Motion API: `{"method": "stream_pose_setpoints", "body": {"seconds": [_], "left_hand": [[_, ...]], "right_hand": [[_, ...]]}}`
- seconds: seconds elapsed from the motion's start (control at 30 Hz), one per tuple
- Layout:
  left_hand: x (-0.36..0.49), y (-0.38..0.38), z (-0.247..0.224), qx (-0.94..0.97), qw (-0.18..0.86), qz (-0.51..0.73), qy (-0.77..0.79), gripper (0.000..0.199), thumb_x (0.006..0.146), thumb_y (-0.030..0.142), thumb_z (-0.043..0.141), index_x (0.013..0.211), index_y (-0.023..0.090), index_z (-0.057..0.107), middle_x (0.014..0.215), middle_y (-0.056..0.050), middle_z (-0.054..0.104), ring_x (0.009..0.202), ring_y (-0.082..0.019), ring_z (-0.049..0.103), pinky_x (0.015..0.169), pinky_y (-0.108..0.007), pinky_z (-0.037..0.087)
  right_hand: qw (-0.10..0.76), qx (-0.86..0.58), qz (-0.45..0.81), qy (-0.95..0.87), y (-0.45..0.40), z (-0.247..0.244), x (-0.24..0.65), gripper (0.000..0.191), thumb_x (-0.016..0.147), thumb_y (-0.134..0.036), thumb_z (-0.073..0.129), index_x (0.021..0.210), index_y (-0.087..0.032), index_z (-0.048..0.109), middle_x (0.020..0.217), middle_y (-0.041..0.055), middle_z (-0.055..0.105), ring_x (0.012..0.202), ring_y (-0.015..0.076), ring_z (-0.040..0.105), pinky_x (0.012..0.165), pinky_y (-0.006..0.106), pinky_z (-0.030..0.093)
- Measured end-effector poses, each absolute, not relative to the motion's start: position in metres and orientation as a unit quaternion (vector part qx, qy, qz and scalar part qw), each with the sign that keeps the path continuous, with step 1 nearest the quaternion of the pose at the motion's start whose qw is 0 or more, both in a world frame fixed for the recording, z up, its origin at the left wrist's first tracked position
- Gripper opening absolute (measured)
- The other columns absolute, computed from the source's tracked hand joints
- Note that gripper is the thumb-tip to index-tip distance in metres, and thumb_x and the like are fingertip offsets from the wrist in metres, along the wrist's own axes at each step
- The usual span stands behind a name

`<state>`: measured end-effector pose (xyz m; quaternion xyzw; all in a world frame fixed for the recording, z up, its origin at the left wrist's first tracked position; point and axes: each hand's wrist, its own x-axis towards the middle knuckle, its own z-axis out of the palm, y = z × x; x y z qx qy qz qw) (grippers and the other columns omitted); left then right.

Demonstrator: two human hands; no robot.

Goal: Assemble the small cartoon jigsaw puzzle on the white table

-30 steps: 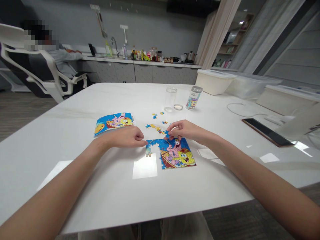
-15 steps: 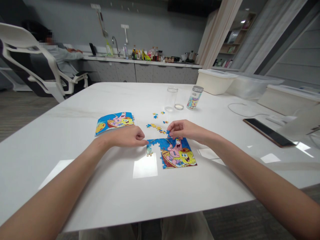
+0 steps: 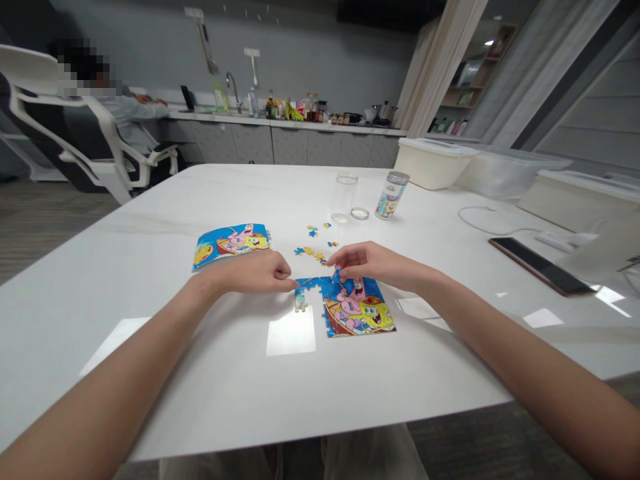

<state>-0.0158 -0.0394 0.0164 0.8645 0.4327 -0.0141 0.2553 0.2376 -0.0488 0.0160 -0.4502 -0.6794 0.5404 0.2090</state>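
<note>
My right hand [image 3: 367, 260] pinches a blue puzzle piece [image 3: 337, 275] over the upper edge of a partly joined jigsaw puzzle [image 3: 360, 308]. The puzzle shows a pink and a yellow cartoon figure in a boat, with an open gap at its left side. My left hand [image 3: 265, 272] is curled into a fist, its thumb tip at the puzzle's upper left corner. Several loose puzzle pieces [image 3: 310, 252] lie just beyond the puzzle. A picture card [image 3: 233, 241] with the same scene is behind my left hand, its surface bowed.
A clear jar [image 3: 345, 198], a round lid [image 3: 359, 213] and a printed can [image 3: 391, 195] stand farther back. To the right are a phone [image 3: 543, 265], a white cable [image 3: 493, 210] and storage boxes [image 3: 435, 163]. A person sits in a chair [image 3: 95, 140] at far left.
My right hand has moved slightly left, carrying the blue puzzle piece lower over the puzzle's top edge. My left hand keeps its place at the corner.
</note>
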Motion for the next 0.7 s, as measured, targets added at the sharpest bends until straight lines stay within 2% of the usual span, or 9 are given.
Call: {"method": "stream_pose_setpoints", "body": {"seconds": [0.13, 0.47, 0.57, 0.7], "left_hand": [[-0.014, -0.041, 0.018, 0.861, 0.256, -0.015, 0.439, 0.041, 0.076, 0.035, 0.053, 0.057, 0.021, 0.019, 0.055, 0.004, 0.017, 0.050, -0.012, 0.015, 0.048, -0.033, 0.011], [-0.015, -0.040, 0.017, 0.862, 0.260, -0.012, 0.435, 0.041, 0.076, 0.034, 0.053, 0.058, 0.021, 0.019, 0.055, 0.004, 0.017, 0.050, -0.012, 0.015, 0.048, -0.033, 0.011], [-0.015, -0.040, 0.017, 0.863, 0.259, -0.009, 0.433, 0.041, 0.076, 0.035, 0.053, 0.058, 0.021, 0.019, 0.055, 0.004, 0.017, 0.049, -0.011, 0.015, 0.048, -0.033, 0.011], [-0.015, -0.041, 0.018, 0.867, 0.253, -0.014, 0.430, 0.041, 0.076, 0.035, 0.053, 0.057, 0.021, 0.019, 0.055, 0.004, 0.017, 0.049, -0.011, 0.015, 0.048, -0.032, 0.011]], "right_hand": [[0.210, -0.444, 0.553, -0.674, -0.048, 0.016, 0.238, 0.022, 0.071, -0.016, 0.069, 0.093, -0.019, 0.069, 0.087, 0.0034, 0.071, 0.081, 0.0143, 0.066, 0.071, 0.026, 0.052], [0.212, -0.444, 0.533, -0.688, -0.050, 0.017, 0.238, 0.017, 0.072, -0.015, 0.068, 0.088, -0.020, 0.070, 0.095, 0.0031, 0.071, 0.081, 0.0132, 0.064, 0.069, 0.025, 0.050], [0.228, -0.459, 0.517, -0.685, -0.049, 0.018, 0.236, 0.017, 0.072, -0.012, 0.065, 0.086, -0.020, 0.070, 0.094, 0.0038, 0.070, 0.078, 0.0132, 0.064, 0.063, 0.024, 0.049], [0.289, -0.500, 0.483, -0.658, -0.039, 0.015, 0.238, 0.011, 0.073, -0.013, 0.063, 0.083, -0.018, 0.067, 0.087, 0.0054, 0.070, 0.072, 0.0136, 0.063, 0.054, 0.023, 0.046]]}}
